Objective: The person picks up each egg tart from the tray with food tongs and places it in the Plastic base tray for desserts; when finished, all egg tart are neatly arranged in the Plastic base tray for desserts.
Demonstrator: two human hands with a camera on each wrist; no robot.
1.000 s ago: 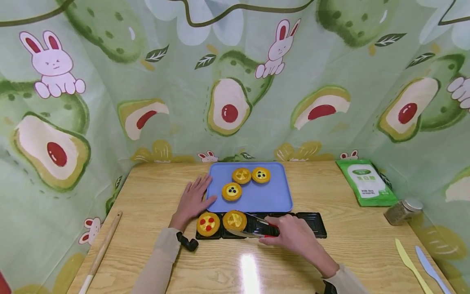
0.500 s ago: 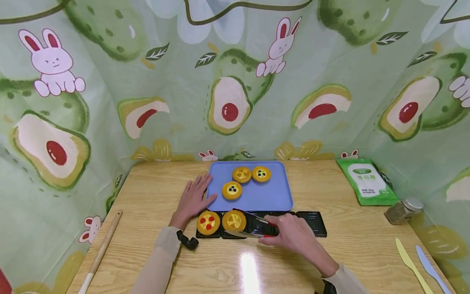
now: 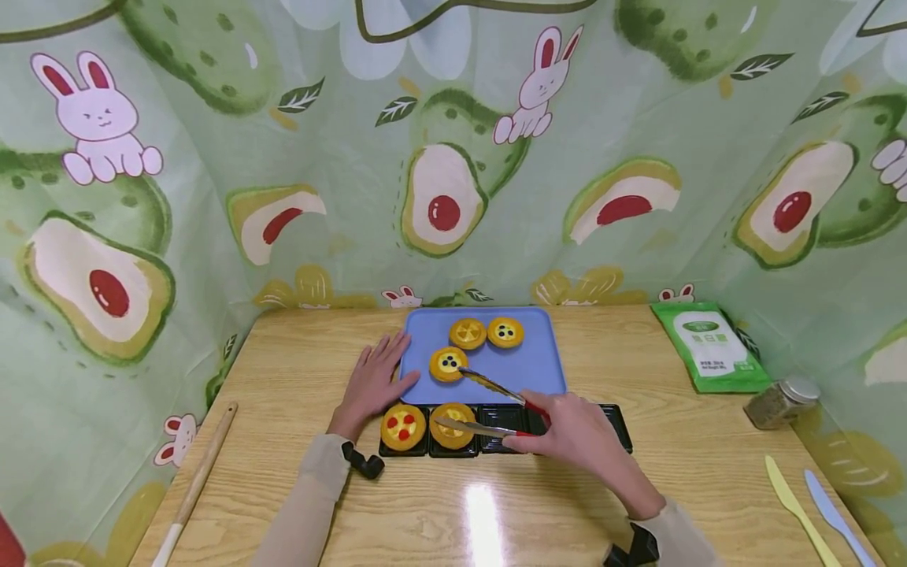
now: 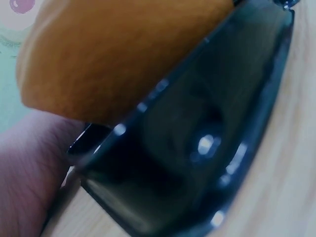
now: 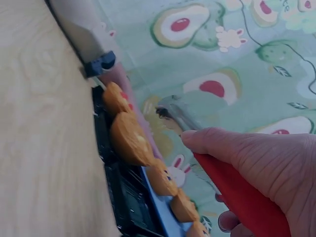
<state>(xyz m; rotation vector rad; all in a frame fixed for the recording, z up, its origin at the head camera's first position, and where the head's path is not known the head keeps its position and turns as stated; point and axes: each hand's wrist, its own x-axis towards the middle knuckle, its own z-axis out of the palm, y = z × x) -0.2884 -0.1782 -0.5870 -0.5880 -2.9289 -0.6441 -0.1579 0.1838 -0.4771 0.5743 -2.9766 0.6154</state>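
Above the black tray (image 3: 609,421), right hand (image 3: 575,431) gripping tongs (image 3: 489,405) has spread them; left hand (image 3: 372,383) stays flat.

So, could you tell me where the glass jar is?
In the head view, the glass jar lies at the table's right edge, just below the green packet.
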